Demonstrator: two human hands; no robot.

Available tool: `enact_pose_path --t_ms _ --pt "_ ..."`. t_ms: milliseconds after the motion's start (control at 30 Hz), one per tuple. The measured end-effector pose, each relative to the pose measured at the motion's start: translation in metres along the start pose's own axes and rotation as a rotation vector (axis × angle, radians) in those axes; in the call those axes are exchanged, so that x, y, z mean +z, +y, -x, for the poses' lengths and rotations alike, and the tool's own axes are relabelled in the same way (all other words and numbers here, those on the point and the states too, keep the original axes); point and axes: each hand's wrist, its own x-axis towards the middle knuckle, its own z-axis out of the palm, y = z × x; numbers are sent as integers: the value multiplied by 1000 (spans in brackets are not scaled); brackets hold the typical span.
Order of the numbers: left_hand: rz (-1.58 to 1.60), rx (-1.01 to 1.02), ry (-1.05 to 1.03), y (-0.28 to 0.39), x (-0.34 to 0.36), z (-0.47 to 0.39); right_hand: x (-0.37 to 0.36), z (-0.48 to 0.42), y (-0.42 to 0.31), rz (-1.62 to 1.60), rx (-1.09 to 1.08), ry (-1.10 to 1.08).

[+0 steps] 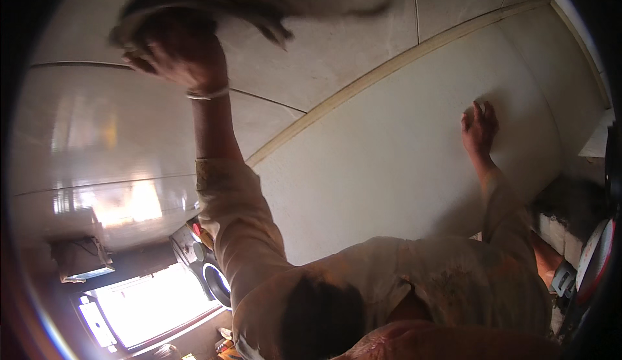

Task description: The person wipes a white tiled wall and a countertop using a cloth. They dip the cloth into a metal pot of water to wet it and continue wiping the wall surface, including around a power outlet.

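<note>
At the upper left, my left hand point(182, 58) is closed around a dark, motion-blurred cloth point(233, 0), held against or just over glossy pale tiles point(330, 54). A thin pale band circles that wrist. Over on the right, my right hand point(480, 126) rests on or close to a smooth off-white panel point(379, 165), its fingers apart and slightly bent, with nothing seen in it. A narrow beige trim strip point(340, 98) runs diagonally between the tiles and the panel. Both forearms come out of light, stained sleeves.
A bright window point(160, 301) lies at the lower left, beside a round dark-rimmed object point(217, 282) and a small box-like item point(80, 258). At the lower right are a strapped sandal point(563, 277) on a foot and a round, red-edged object point(595, 258).
</note>
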Motion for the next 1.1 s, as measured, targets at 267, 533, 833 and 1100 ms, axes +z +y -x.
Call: enact_pose_path --t_ms 267,533,833,1100 --pt "75 15 -285 88 8 81 -4 1 -9 0 18 -26" --pt "335 278 -620 95 -3 142 4 -6 -8 -127 -24 58" --pt "102 17 -133 86 48 -26 3 -7 -5 -65 12 30" --pt "343 412 -937 274 70 128 0 -10 -1 -138 44 -32"
